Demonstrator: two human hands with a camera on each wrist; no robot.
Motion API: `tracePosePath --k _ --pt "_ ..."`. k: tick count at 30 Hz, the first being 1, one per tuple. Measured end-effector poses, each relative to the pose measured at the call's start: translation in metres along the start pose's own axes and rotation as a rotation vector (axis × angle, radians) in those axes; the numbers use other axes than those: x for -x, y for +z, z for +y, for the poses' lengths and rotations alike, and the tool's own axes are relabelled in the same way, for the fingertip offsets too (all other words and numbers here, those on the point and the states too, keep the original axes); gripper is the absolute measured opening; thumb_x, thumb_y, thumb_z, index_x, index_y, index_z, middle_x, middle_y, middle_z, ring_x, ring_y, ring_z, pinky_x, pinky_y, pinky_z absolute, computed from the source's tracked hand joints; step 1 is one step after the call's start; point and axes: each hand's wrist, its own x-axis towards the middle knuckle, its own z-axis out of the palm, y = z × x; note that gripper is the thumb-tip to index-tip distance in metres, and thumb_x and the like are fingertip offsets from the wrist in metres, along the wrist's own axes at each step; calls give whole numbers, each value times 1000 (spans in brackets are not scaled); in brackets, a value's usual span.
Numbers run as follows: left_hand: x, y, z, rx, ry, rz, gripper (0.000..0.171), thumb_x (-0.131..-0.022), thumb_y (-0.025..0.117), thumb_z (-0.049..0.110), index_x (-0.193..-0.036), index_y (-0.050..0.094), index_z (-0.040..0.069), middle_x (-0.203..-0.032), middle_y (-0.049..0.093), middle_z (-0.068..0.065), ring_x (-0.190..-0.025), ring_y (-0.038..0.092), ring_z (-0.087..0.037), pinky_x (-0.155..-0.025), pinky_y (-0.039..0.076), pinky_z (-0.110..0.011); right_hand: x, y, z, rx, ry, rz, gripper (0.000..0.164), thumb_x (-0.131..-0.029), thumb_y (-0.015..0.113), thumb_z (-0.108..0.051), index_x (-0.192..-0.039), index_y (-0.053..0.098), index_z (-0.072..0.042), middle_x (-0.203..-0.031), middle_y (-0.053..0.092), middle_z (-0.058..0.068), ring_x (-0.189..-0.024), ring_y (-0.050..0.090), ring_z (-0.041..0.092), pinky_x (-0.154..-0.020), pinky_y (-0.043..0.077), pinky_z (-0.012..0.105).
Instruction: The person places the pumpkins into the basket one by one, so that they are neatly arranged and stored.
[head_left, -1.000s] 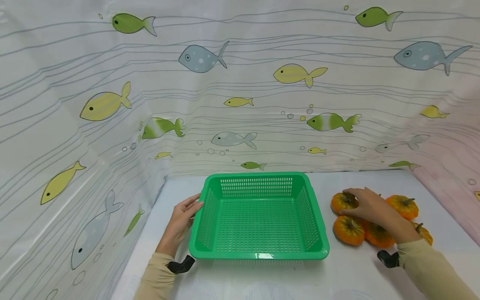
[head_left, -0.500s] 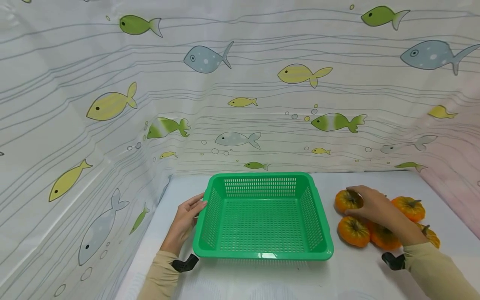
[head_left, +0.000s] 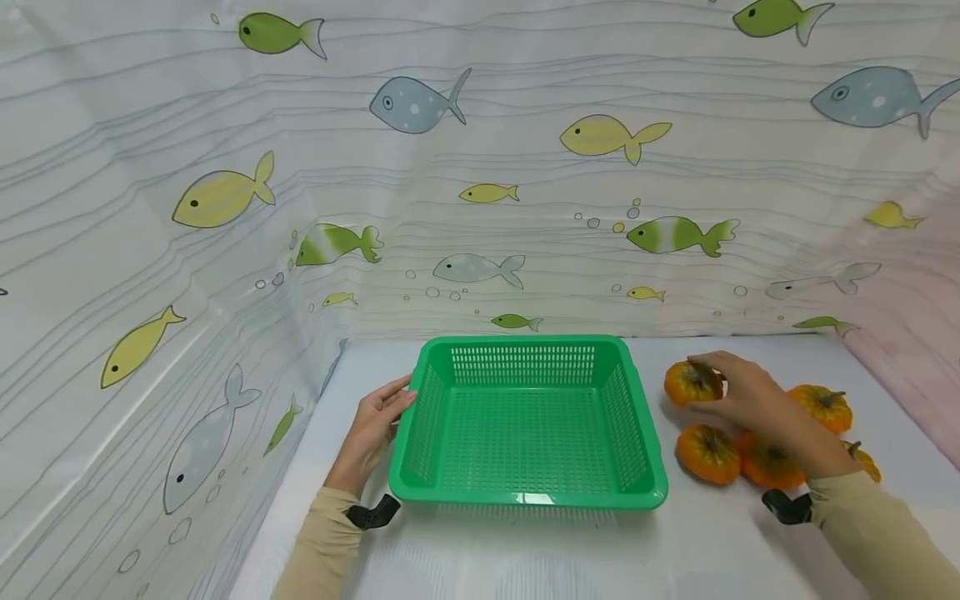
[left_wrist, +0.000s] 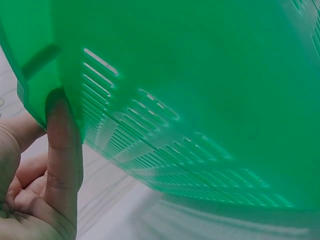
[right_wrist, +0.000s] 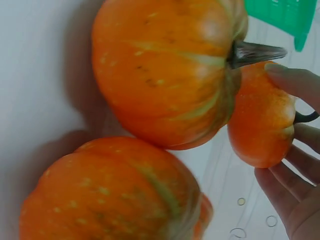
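Pumpkin sits held within the right grip, while the left grip pinches the basket rim.

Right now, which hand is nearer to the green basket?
Left. The left hand grips the green basket at its left rim; the right hand is apart from it, beyond its right side, holding an orange pumpkin.

Fish-print sheeting around white tabletop
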Motion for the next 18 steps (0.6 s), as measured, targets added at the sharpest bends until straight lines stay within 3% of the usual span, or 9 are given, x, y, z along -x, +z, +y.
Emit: tracePosePath --k 18 --pt "-1 0 2 8 -16 -1 55 -102 68 21 -152 50 8 -99 72 9 -83 73 -6 -76 65 -24 -5 -19 -33 -3 -113 41 76 -85 87 -39 -143 57 -1 -137 61 23 -115 63 39 -91 62 58"
